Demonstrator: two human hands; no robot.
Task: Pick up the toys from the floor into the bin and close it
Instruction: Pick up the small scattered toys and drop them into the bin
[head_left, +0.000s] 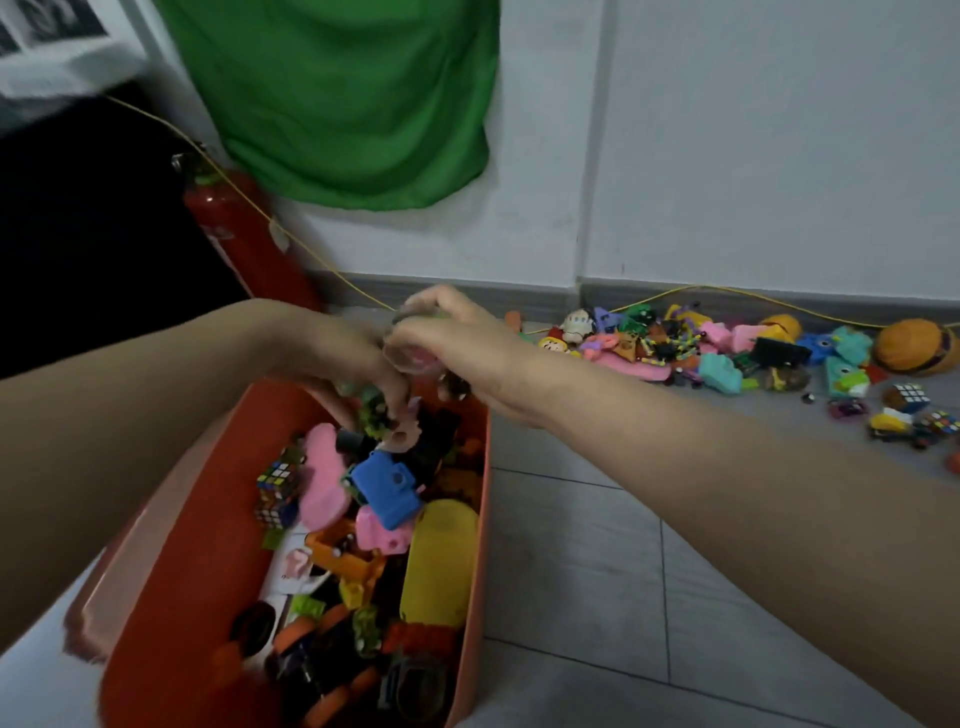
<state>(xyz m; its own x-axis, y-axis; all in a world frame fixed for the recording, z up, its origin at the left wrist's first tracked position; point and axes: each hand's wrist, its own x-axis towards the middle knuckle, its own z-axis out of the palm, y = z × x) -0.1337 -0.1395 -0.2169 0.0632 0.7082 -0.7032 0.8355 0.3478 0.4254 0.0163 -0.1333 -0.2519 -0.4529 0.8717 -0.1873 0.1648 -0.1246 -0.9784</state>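
Both forearms reach over the orange bin (470, 545), part-filled with toys. Left hand (337, 358) and right hand (467, 348) meet above its far end, fingers curled on small blurred toys (410, 353). More toys (727, 348) lie right of the bin, by the wall.

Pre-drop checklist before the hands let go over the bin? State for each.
1. Both hands over the orange bin: ok, left hand and right hand sit above its far end.
2. Left hand holds toys: ok, small toys hang from its curled fingers.
3. Right hand's load: cannot tell exactly, blurred clear roundish item.
4. Room in bin: ok, toys lie below the rim.
5. Floor cleared: not ok, toy pile remains along the wall.
6. Lid within reach: cannot tell, none seen.
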